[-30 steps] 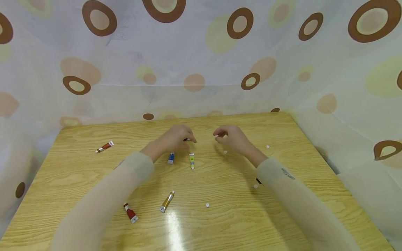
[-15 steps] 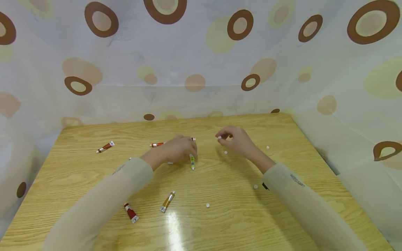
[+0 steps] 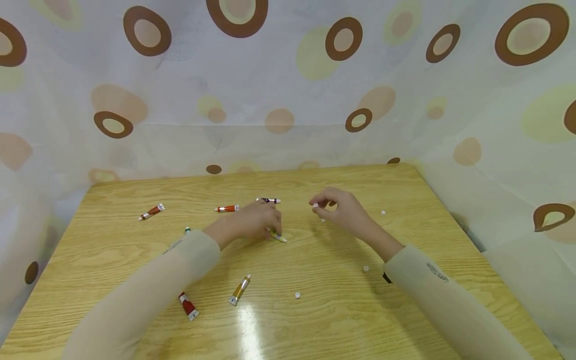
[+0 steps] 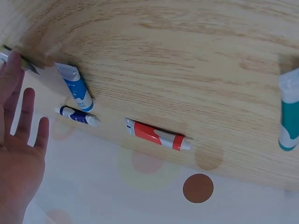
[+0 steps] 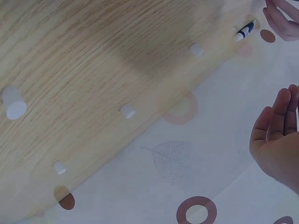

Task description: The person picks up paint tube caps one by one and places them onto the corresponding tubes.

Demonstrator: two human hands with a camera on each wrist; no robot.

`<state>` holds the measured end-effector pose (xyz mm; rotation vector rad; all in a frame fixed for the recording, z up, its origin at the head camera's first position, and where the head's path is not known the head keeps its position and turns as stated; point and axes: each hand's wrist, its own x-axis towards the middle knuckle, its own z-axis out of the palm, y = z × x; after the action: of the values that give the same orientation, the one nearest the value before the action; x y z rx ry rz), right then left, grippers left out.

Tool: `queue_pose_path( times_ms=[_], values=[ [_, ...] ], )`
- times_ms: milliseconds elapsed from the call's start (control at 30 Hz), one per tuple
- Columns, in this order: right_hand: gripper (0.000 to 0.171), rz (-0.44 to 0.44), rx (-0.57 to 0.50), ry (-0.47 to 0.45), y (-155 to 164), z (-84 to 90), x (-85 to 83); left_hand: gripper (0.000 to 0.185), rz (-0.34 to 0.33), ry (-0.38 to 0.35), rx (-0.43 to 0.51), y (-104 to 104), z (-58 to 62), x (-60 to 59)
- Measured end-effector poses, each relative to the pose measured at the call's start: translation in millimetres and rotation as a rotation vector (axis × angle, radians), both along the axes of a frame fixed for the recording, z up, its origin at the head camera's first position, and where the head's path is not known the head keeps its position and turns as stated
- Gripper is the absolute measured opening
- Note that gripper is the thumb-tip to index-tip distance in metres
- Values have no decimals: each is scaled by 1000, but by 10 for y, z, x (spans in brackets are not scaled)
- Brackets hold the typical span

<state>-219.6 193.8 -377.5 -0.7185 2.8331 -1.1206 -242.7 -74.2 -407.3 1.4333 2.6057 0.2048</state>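
No brand or label can be read on any tube; only a small dark mark is seen on the right sleeve (image 3: 436, 272), too small to be made out.

The left hand (image 3: 254, 222) is laid low over the wooden surface (image 3: 315, 310), knuckles up, fingers bent down onto a yellow-green tube (image 3: 277, 236) whose capped end sticks out just beyond the fingertips. Whether the tube is pinched or merely pressed cannot be told from the head view; in the left wrist view the fingers (image 4: 23, 116) are seen fairly straight and spread. The right hand (image 3: 342, 210) is held slightly above the surface, well apart from the left, with a small white cap (image 3: 315, 205) pinched between thumb and forefinger.

The yellow-green tube is small, with a white cap, and is lying flat near the middle of the surface. Just behind the left hand a dark blue and white tube (image 3: 269, 200) and a red tube (image 3: 227, 208) are lying; a blue tube (image 4: 75, 87) is seen beside them in the left wrist view. Loose white caps (image 3: 297, 295) are scattered on the right half. A gold tube (image 3: 239, 289) and another red tube (image 3: 187, 305) are placed nearer the person.
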Motion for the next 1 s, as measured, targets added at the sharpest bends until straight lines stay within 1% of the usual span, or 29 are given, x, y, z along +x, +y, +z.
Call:
queue_pose_path(
  times_ms=[167,367,533,667,833,1000],
  values=[
    [14,10,-8,3,2,0,65,14,14,-35,55,-17,-54,23],
    [14,17,4,13,19,-10,109,10,21,-33,89,-29,-72,38],
    [14,22,11,36,30,-7,138,12,51,-56,127,-31,6,51],
    [14,16,3,54,28,8,157,15,85,-57,133,-21,81,67],
    [16,-1,-13,55,26,14,173,16,125,-66,163,-30,163,98],
    [16,-31,-34,32,27,11,182,16,156,-86,217,-75,246,135]
  ],
)
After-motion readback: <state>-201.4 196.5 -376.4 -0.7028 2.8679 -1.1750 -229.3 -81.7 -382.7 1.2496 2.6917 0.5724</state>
